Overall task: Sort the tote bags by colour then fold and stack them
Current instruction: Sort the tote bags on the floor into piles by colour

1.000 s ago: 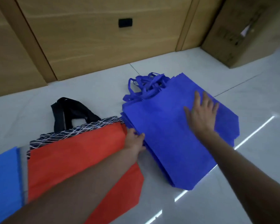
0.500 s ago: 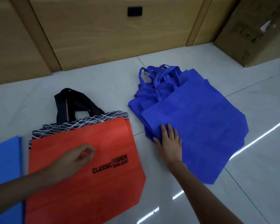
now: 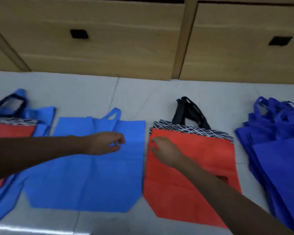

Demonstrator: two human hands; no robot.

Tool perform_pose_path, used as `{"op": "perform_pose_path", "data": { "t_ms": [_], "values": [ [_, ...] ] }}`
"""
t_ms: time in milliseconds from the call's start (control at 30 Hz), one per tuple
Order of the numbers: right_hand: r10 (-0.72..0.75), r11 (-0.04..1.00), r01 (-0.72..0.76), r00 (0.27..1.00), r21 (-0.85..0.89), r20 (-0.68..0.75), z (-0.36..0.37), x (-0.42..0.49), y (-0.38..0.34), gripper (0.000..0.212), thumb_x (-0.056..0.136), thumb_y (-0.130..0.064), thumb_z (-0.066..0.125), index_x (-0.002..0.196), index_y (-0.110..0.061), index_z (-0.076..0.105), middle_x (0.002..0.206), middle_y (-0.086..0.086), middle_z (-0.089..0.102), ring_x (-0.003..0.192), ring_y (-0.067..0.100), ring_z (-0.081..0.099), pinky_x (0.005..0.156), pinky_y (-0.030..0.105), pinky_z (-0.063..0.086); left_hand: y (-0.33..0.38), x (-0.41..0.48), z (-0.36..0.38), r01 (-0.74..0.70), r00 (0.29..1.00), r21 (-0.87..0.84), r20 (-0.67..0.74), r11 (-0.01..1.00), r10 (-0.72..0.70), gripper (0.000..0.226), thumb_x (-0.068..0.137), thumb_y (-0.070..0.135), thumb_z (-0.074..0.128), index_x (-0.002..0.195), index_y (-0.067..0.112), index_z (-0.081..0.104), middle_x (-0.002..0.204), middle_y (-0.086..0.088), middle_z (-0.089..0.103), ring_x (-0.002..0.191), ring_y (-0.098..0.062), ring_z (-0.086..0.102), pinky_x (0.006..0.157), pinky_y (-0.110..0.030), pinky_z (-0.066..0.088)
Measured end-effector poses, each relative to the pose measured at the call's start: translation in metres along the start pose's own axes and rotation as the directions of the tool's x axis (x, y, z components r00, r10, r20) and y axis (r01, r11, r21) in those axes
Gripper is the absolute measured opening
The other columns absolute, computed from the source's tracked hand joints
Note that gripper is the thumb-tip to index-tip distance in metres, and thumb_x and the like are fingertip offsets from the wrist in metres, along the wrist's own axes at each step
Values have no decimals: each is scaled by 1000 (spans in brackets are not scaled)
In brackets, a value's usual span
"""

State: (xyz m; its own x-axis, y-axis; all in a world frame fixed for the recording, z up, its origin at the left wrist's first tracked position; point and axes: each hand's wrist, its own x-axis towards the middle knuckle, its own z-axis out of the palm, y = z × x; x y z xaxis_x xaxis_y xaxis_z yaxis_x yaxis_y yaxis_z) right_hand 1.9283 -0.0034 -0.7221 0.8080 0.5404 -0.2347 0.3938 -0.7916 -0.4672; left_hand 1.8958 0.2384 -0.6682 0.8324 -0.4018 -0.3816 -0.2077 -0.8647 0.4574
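Right hand (image 3: 165, 150) shifted from dark-blue stack (image 3: 278, 158) to orange bag (image 3: 190, 184) — fingers flat at upper-left corner. Left hand (image 3: 105, 143) now over light-blue bag (image 3: 85, 180) — loosely curled, grip unclear. Bags flat on floor (image 3: 92, 95).

Frame edges cut off the dark blue stack (image 3: 282, 160) and the far-left red bag (image 3: 8, 130).

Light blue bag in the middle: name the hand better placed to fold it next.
Left. The left hand hovers over the light blue bag; the right hand rests on the orange bag beside it.
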Motion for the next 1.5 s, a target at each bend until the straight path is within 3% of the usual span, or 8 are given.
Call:
{"op": "perform_pose_path", "data": {
  "t_ms": [333, 600, 767, 900, 1133, 1333, 1433, 1500],
  "values": [
    [-230, 968, 250, 928, -30, 292, 48, 91, -199, 31, 98, -24, 41, 124, -11, 50, 128, 7, 53, 117, 24, 49, 96, 37, 41, -159, -145, 6, 263, 911, -237, -260, 935, -322, 28, 92, 18, 56, 118, 7, 52, 111, 2, 52, 104, -14, 54, 73, -5, 33],
    [-288, 919, 379, 830, -105, 477, 110, 160, -325, 31, 98, -21, 40, 125, -8, 48, 126, 12, 51, 114, 28, 48, 90, 36, 41, -293, -225, 13, 449, 778, -268, -353, 853, -520, 46, 83, 14, 68, 124, 3, 50, 125, -13, 45, 104, -29, 56, 82, -27, 40],
    [-81, 944, -43, 931, 328, 355, 171, 184, -375, 30, 94, -15, 48, 122, -5, 49, 114, 13, 59, 98, 24, 56, 74, 26, 43, -333, -230, 36, 588, 606, -303, -450, 750, -656, 76, 75, 19, 74, 139, 2, 36, 148, -26, 22, 131, -42, 32, 106, -43, 26],
    [300, 536, -440, 897, 720, 325, 212, 200, -391, 32, 90, -15, 57, 120, -10, 47, 103, 8, 56, 87, 20, 54, 70, 27, 42, -374, -276, 40, 702, 403, -297, -585, 648, -704, 78, 76, 12, 71, 141, -1, 31, 149, -27, 19, 132, -45, 28, 106, -50, 26],
    [447, 402, -430, 863, 809, 236, 245, 212, -408, 7, 87, -14, 63, 89, -10, 58, 87, 9, 62, 80, 20, 56, 71, 32, 46, -448, -341, 60, 793, 135, -536, -308, 289, -942, 82, 81, 10, 64, 142, -12, 13, 144, -38, 20, 135, -47, 21, 110, -45, 18],
    [412, 499, -361, 899, 788, 152, 255, 208, -428, 11, 83, 0, 59, 93, -4, 57, 82, 6, 60, 77, 20, 56, 70, 32, 48, -453, -360, 54, 866, 57, -443, -374, 232, -926, 20, 90, 12, 48, 105, 2, 56, 109, -27, 59, 101, -43, 56, 82, -44, 42],
    [323, 557, -267, 942, 786, 92, 256, 203, -427, 18, 89, 0, 48, 98, -14, 54, 92, 4, 62, 83, 20, 57, 80, 36, 49, -430, -361, 57, 816, 75, -450, -540, 363, -838, 17, 93, 6, 43, 104, -1, 53, 98, -30, 61, 88, -46, 59, 72, -47, 42],
    [275, 563, -236, 957, 792, 89, 254, 202, -424, 25, 92, -1, 44, 96, -24, 54, 93, 6, 63, 81, 21, 59, 81, 41, 51, -404, -351, 68, 712, 237, -348, -698, 610, -676, 31, 86, 5, 42, 116, 3, 50, 97, -27, 65, 80, -43, 63, 65, -43, 48]
  ]
}}
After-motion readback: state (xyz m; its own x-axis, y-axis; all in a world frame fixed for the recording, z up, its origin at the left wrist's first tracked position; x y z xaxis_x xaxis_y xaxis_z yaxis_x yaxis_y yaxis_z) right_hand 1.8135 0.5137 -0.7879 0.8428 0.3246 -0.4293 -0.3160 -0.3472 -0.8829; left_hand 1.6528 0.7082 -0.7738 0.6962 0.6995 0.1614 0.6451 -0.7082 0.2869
